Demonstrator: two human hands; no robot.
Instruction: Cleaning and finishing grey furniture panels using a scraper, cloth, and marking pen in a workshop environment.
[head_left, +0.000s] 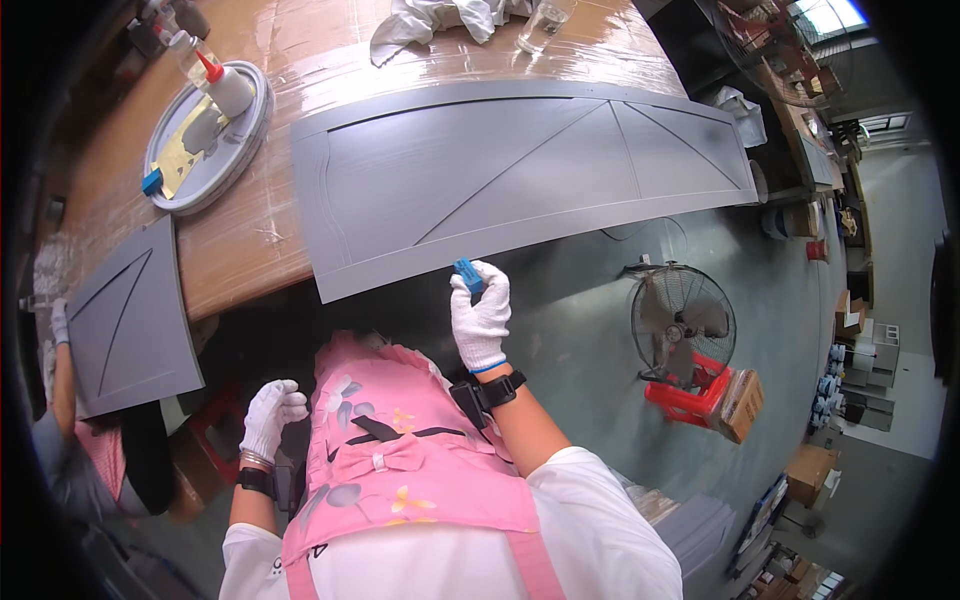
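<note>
My right hand (482,318), in a white knitted glove, pinches a small blue block (467,274) between thumb and fingers. It is just off the near edge of a long grey panel (520,165), which lies on the table and overhangs its front. Raised strips and diagonal grooves mark the panel's face. Lower down, by the left side of my pink apron (400,440), my gloved left hand (272,415) hangs in the air. Its fingers are curled in, and nothing shows in them.
A round grey lid (240,150) on the wrapped table (245,245) carries a red-tipped white bottle (229,90), a stained yellow sheet and another blue block (152,182). At far left, a co-worker's gloved hand (60,322) touches another grey panel (135,320). A fan (683,315) stands right, by a red stool (690,390).
</note>
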